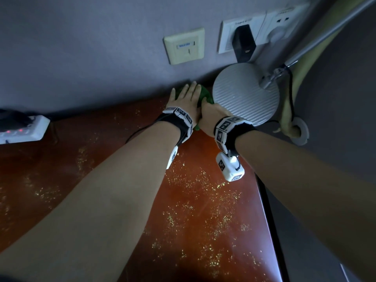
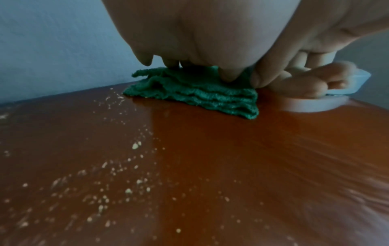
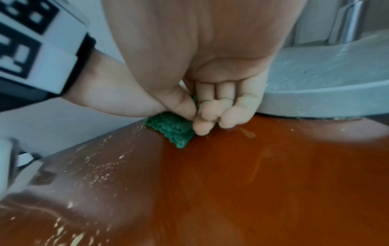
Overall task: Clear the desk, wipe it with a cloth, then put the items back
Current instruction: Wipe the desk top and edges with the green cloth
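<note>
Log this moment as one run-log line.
phase: wiping | left hand: pressing folded green cloth | right hand: pinching cloth | reddish-brown wooden desk: crumbs remain

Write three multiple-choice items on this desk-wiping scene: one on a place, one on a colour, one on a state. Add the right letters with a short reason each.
1. Where does the cloth lie on the desk?
A. at the front edge
B. at the back by the wall, beside the lamp base
C. on the power strip

2. What colour is the cloth?
A. green
B. white
C. red

3. How does the left hand meet the cloth?
A. it hovers clear of it
B. it lifts it off the desk
C. it presses it down with straight fingers

Answers:
1 B: the head view shows it at the wall, next to the round base.
2 A: both wrist views show green terry.
3 C: its fingers lie flat on the cloth, while the right hand pinches a corner.
</note>
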### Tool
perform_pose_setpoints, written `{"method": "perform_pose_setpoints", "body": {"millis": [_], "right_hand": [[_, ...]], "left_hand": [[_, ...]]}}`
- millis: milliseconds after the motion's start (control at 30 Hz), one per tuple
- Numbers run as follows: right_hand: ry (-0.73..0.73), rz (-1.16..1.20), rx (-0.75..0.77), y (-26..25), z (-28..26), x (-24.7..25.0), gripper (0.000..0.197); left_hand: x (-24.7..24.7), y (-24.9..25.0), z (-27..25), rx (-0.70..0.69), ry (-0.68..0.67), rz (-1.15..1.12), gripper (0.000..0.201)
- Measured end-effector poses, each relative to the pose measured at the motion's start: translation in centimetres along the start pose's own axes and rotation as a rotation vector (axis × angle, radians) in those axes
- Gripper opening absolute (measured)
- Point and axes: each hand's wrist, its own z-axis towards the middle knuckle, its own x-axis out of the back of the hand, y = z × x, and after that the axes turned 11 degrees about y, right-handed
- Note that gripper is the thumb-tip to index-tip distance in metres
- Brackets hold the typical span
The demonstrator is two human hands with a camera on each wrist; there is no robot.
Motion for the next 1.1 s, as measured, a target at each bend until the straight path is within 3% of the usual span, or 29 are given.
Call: {"method": "perform_pose_setpoints", "body": {"millis": [133, 300, 533, 733, 867, 1000, 1100], "right_hand": [[-0.002, 0.015, -0.021, -0.8, 1.0, -0.3, 0.061], [0.001, -0.022, -0.008, -2.0, 1.8, -0.8, 0.071], [-0.041, -0.072, 0.025, -5.1, 1.0, -2.0, 0.07], [-0.019, -0.12, 0.02, -4.8, 0.8, -2.2, 0.067], [0.03, -0.127, -0.06, -3.7, 0.8, -1.7, 0.069], [-0.02, -0.129, -0.157, -2.7, 1.3, -2.0, 0.07], [0.008, -0.089, -0.178, -2.0, 1.2, -2.5, 0.072]], "left_hand": [[-0.6, -1.0, -0.4, 0.057, 0.031, -0.016, 0.067], [-1.3, -2.6, -1.8, 0.154, 0.052, -0.03, 0.067], [-2.9, -5.2, -4.3, 0.26, 0.067, -0.002, 0.067], [-3.5, -4.1, -4.4, 0.299, 0.109, -0.023, 0.069], [-3.0, -3.0, -2.9, 0.212, 0.101, 0.014, 0.069], [-2.7, -1.8, -1.6, 0.087, 0.147, 0.023, 0.072], [-3.0, -1.7, -1.5, 0.069, 0.185, -0.022, 0.066]]}}
